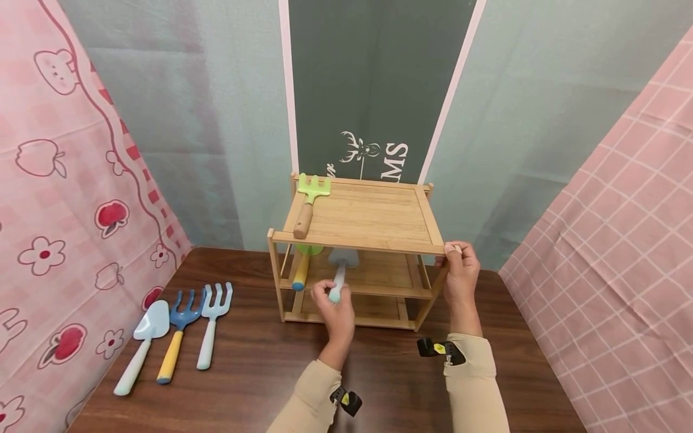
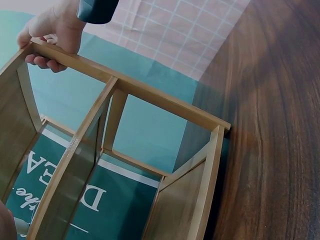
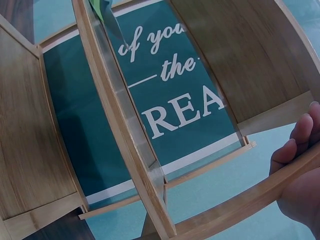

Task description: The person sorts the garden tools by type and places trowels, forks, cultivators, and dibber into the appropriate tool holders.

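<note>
My left hand (image 1: pixel 337 316) pinches the mint handle end of a small pale grey-blue trowel (image 1: pixel 339 278), whose blade reaches over the middle shelf of a wooden three-tier rack (image 1: pixel 373 219). At the rack's top right front corner, my right hand (image 1: pixel 462 272) grips the post; the right wrist view shows its fingers (image 3: pixel 301 132) curled round the wood. Left of the trowel, a tool with a yellow handle (image 1: pixel 301 272) and a green head lies on the middle shelf. A green hand rake (image 1: pixel 313 195) with a wooden handle rests on the top shelf's left side.
Left of the rack on the brown table (image 1: pixel 243 397) lie a pale blue trowel (image 1: pixel 142 349), a blue fork with a yellow handle (image 1: pixel 171 355) and a light blue fork (image 1: pixel 208 340). Curtains stand behind and at both sides; a dark green banner (image 1: pixel 379 72) hangs behind the rack.
</note>
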Demonstrator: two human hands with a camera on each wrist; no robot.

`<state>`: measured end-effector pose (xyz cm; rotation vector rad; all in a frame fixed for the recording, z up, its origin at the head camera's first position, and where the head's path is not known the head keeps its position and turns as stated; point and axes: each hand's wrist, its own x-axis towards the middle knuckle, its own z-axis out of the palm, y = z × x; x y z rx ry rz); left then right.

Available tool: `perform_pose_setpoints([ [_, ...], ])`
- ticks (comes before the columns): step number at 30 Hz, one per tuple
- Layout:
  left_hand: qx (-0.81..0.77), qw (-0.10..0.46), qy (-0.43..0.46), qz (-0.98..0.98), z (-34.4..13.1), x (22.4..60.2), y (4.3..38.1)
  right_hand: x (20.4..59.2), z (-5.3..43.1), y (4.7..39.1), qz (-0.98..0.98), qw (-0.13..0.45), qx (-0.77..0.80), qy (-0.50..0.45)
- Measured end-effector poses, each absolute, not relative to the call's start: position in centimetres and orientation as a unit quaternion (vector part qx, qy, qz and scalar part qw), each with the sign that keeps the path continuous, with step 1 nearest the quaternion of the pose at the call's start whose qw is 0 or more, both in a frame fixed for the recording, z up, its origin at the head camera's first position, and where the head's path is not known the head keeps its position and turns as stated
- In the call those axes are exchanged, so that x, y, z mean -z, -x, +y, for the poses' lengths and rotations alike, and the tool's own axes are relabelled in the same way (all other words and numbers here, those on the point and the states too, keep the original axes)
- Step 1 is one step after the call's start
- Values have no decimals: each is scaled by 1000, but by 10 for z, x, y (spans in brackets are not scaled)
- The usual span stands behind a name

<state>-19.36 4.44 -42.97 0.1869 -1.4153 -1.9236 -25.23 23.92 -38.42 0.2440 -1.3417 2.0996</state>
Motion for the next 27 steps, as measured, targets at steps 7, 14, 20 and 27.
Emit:
perform_pose_setpoints([
  [7, 738, 364, -90, -561, 49, 429, 199, 384, 239, 252, -511, 313, -795, -94],
  [14, 722, 359, -93, -584, 53, 428, 200, 385, 239, 252, -517, 313, -792, -93],
  [20, 742, 334, -47, -579, 47, 432, 194, 386, 240, 251, -521, 307, -791, -93],
  [27, 753, 313, -11, -579, 41, 439, 195, 387, 241, 250, -512, 308, -796, -97],
])
